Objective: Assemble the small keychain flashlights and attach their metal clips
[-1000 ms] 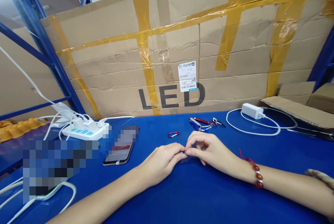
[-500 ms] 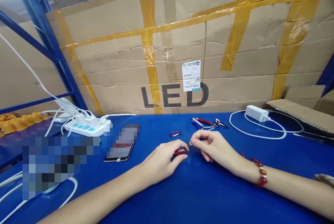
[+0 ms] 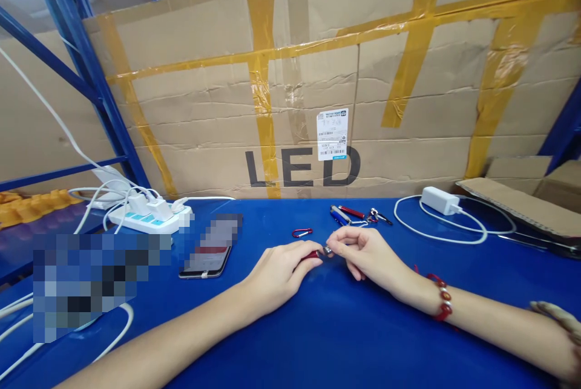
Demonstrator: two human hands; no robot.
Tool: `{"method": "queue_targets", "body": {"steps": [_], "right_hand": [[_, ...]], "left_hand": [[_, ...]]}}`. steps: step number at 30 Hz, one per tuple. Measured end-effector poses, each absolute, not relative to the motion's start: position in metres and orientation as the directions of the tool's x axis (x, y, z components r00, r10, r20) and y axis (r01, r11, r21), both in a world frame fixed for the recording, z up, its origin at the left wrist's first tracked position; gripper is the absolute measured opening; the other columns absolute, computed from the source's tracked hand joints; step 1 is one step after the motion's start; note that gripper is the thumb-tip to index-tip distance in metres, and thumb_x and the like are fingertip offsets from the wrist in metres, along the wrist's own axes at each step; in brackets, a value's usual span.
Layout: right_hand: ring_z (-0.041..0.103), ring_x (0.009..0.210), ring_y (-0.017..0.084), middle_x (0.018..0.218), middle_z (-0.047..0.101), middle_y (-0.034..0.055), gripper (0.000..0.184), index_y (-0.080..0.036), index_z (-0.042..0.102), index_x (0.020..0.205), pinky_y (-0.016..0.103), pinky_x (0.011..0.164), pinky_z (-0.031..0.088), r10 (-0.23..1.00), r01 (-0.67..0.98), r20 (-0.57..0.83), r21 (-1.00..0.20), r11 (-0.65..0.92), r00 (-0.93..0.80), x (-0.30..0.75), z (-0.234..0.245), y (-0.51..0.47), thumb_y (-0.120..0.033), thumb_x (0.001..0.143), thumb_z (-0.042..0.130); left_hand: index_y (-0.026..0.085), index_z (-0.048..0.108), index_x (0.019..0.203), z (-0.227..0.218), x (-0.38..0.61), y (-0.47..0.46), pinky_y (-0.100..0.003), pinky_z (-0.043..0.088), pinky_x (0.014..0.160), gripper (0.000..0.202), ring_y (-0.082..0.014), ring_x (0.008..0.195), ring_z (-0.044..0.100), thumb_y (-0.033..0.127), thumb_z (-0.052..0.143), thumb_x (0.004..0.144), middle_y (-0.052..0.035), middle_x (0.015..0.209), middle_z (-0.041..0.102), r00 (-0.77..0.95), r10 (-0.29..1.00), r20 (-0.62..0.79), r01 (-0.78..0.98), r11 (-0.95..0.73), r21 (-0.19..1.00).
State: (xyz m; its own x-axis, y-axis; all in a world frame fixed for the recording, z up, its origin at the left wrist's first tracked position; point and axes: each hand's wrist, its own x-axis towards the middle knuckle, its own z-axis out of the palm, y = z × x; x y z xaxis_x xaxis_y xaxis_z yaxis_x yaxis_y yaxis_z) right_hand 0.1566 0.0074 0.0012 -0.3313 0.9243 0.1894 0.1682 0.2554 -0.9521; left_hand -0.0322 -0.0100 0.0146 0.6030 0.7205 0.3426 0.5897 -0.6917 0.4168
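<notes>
Over the blue table (image 3: 336, 334), my left hand (image 3: 284, 271) is closed around a small red object (image 3: 311, 254), mostly covered by the fingers. My right hand (image 3: 358, 250) pinches a small silvery metal piece (image 3: 327, 250) between thumb and forefinger, right beside the red object's end; whether the two touch I cannot tell. Behind my left fingertips lies a red carabiner (image 3: 302, 233). Past my right hand are a blue cylinder with a silvery end (image 3: 340, 216), a slim red cylinder (image 3: 351, 212) and a small cluster of metal and black pieces (image 3: 377, 216).
A phone (image 3: 204, 262), partly pixelated, and a white power strip (image 3: 152, 218) with plugs and cables lie to the left. On the right are a white charger (image 3: 440, 200) with its looped cable and a cardboard flap (image 3: 517, 207). A large carton (image 3: 204, 123) stands behind the table.
The red object and silvery piece are closer together. My left fingertips have closed in further on the red object. The view has shifted slightly.
</notes>
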Motion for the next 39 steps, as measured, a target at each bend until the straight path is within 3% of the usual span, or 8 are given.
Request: {"method": "queue_targets", "body": {"steps": [4, 12, 20, 26, 31, 39], "right_hand": [[0.041, 0.032, 0.002, 0.061, 0.059, -0.0016, 0.027, -0.015, 0.059, 0.078, 0.016, 0.032, 0.028, 0.924, 0.155, 0.216, -0.949, 0.275, -0.314, 0.1567, 0.0031, 0.0052, -0.042, 0.073, 0.060], [0.042, 0.033, 0.005, 0.040, 0.047, -0.0066, 0.022, -0.015, 0.063, 0.075, 0.017, 0.036, 0.030, 0.906, 0.223, 0.253, -0.914, 0.339, -0.339, 0.1561, 0.0032, 0.0031, -0.036, 0.072, 0.064], [0.043, 0.038, 0.003, 0.062, 0.061, -0.0001, 0.028, -0.013, 0.063, 0.066, 0.018, 0.038, 0.030, 0.898, 0.160, 0.111, -0.968, 0.195, -0.426, 0.1607, 0.0014, 0.0072, -0.038, 0.061, 0.073], [0.044, 0.039, 0.003, 0.068, 0.063, 0.0022, 0.030, -0.012, 0.059, 0.059, 0.018, 0.037, 0.032, 0.881, 0.131, 0.131, -0.969, 0.211, -0.454, 0.1597, 0.0001, 0.0064, -0.039, 0.059, 0.074], [0.044, 0.038, 0.002, 0.068, 0.060, -0.0001, 0.030, -0.012, 0.058, 0.056, 0.019, 0.038, 0.032, 0.886, 0.127, 0.186, -0.957, 0.262, -0.425, 0.1581, 0.0045, 0.0016, -0.038, 0.061, 0.073], [0.044, 0.036, 0.002, 0.065, 0.056, -0.0016, 0.032, -0.013, 0.057, 0.057, 0.018, 0.036, 0.030, 0.887, 0.126, 0.166, -0.962, 0.241, -0.431, 0.1560, 0.0051, 0.0005, -0.040, 0.059, 0.073]], "left_hand": [[0.023, 0.053, 0.105, 0.0152, -0.0310, -0.0093, -0.024, 0.042, 0.083, 0.020, -0.0151, 0.095, 0.058, 0.026, 0.039, 0.091, -0.0003, 0.105, 0.062, 0.594, 0.734, 0.329, 0.587, -0.675, 0.448], [0.019, 0.052, 0.100, 0.0178, -0.0315, -0.0136, -0.024, 0.043, 0.073, 0.019, -0.0159, 0.085, 0.058, 0.022, 0.035, 0.091, -0.0032, 0.097, 0.062, 0.604, 0.753, 0.262, 0.602, -0.647, 0.468], [0.019, 0.053, 0.102, 0.0135, -0.0357, -0.0110, -0.023, 0.044, 0.076, 0.022, -0.0149, 0.086, 0.058, 0.022, 0.035, 0.091, -0.0033, 0.097, 0.063, 0.677, 0.670, 0.306, 0.528, -0.731, 0.433], [0.018, 0.054, 0.105, 0.0122, -0.0360, -0.0112, -0.025, 0.044, 0.084, 0.023, -0.0158, 0.095, 0.057, 0.021, 0.036, 0.091, -0.0043, 0.102, 0.063, 0.705, 0.617, 0.348, 0.488, -0.779, 0.394], [0.024, 0.045, 0.122, 0.0129, -0.0360, -0.0114, -0.026, 0.041, 0.091, 0.032, -0.0150, 0.105, 0.053, 0.021, 0.035, 0.092, -0.0022, 0.117, 0.057, 0.694, 0.606, 0.389, 0.480, -0.792, 0.378], [0.024, 0.044, 0.125, 0.0156, -0.0370, -0.0138, -0.024, 0.046, 0.072, 0.035, -0.0149, 0.079, 0.056, 0.021, 0.033, 0.092, -0.0035, 0.088, 0.060, 0.707, 0.587, 0.394, 0.508, -0.809, 0.295]]}}
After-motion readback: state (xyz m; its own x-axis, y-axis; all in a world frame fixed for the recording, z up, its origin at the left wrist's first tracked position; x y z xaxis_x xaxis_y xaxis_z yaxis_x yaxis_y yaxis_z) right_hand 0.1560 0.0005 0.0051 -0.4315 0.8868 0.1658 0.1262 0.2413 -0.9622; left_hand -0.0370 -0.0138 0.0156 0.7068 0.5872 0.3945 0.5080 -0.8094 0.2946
